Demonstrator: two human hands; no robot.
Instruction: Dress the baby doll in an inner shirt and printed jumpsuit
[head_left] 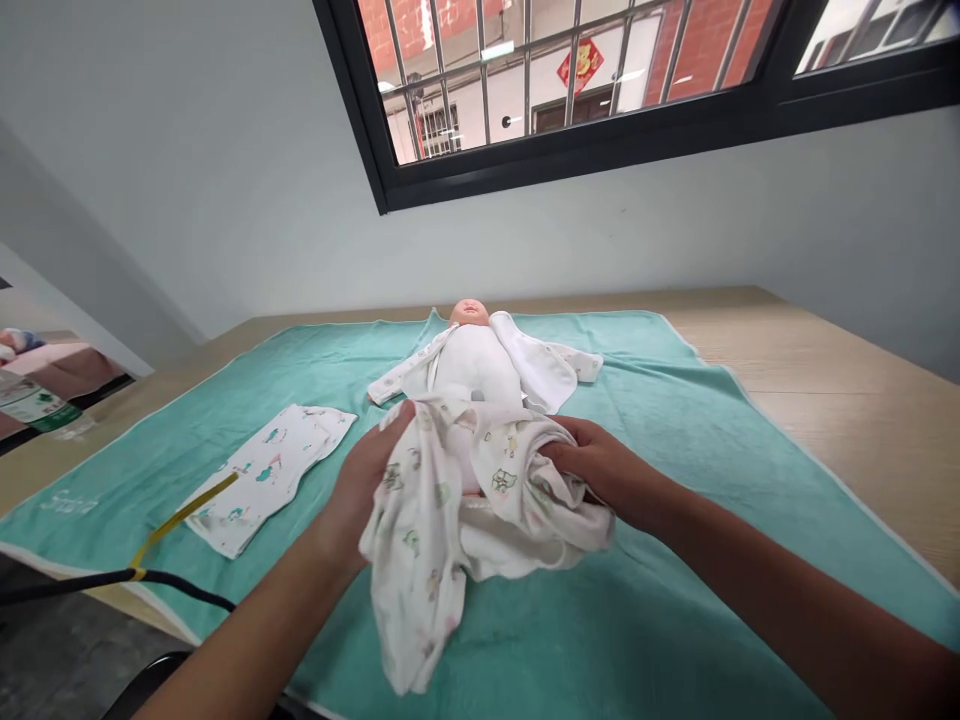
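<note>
A baby doll (478, 362) lies on its back, head away from me, on a green towel (660, 620). A white garment with printed sleeves is spread under and beside it, its right-hand flap (536, 368) folded outward. Over the doll's lower end I hold printed white baby pants (420, 520). My left hand (371, 465) is closed on their upper left edge, and that leg hangs down loosely. My right hand (611, 465) grips the gathered right side, its fingertips partly inside the folds. The cloth mostly covers the doll's legs.
A folded printed white cloth (274, 470) lies on the towel to the left. A black cord (67, 587) with a yellow tie (184, 515) crosses the front left. The wooden table (795, 370) meets a wall below a barred window. A plastic bottle (37, 405) is at far left.
</note>
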